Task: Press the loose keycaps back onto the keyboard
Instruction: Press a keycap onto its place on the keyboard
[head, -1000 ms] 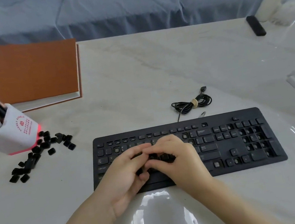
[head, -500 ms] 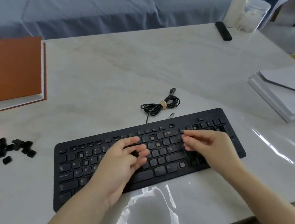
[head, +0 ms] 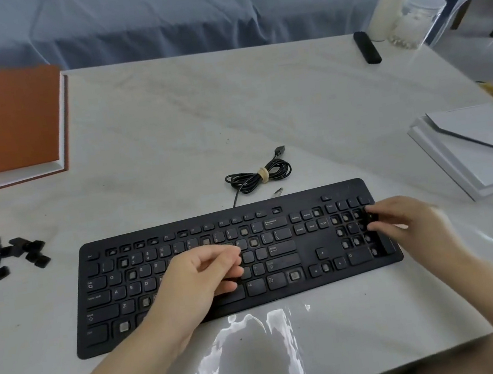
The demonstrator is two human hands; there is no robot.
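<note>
Far left on the tabletop [head: 197,114] there's a heap of loose keycaps [head: 5,257], well apart from the keyboard [head: 309,235], so plenty is left to do. The board has bare sockets [head: 294,275] scattered all over, and a bunch more in the number pad [head: 351,229].

The left hand [head: 195,279] hovers over the middle letter rows with fingers curled in and thumb tucked against them. I honestly can't tell if there's a cap in there or not.

The right hand [head: 408,221] is over at the number pad's right edge. Thumb and forefinger look pinched on a small black keycap [head: 371,217], held right above the outer column. It's a bit blurry though.

So I'd say the step in hand is placing that cap. The next move needs it lined up square over an empty socket, then pushed straight down until it seats. If it goes in tilted, it probably won't clip.
</note>
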